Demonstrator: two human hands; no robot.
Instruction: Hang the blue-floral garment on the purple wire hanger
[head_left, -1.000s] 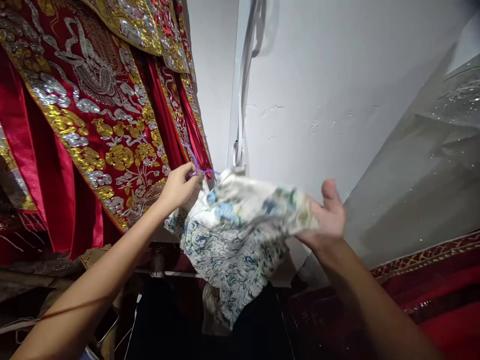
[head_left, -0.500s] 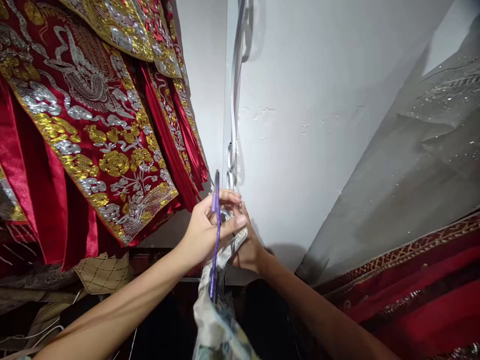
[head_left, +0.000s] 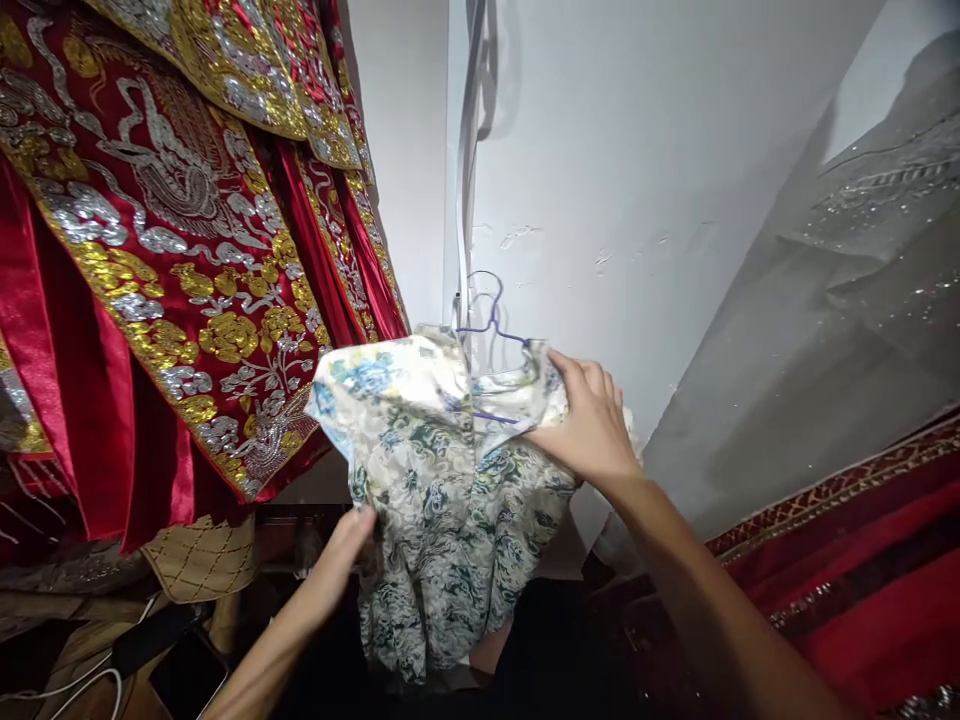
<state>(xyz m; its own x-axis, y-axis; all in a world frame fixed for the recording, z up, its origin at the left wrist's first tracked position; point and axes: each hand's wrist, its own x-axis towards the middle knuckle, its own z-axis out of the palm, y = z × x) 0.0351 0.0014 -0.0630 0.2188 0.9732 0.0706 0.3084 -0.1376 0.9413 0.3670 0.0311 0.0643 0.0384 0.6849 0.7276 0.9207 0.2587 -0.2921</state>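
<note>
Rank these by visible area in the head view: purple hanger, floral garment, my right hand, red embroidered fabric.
1. Red embroidered fabric
2. Floral garment
3. Right hand
4. Purple hanger, counting only its visible part; the rest is hidden.

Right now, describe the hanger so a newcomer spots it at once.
Find the pale wall, right of the red embroidered cloth. In front of the wall's lower part is a floral garment; the hanger shows at its neck opening. It is thin and purple with a curved hook, unlike the broad patterned garment.
</note>
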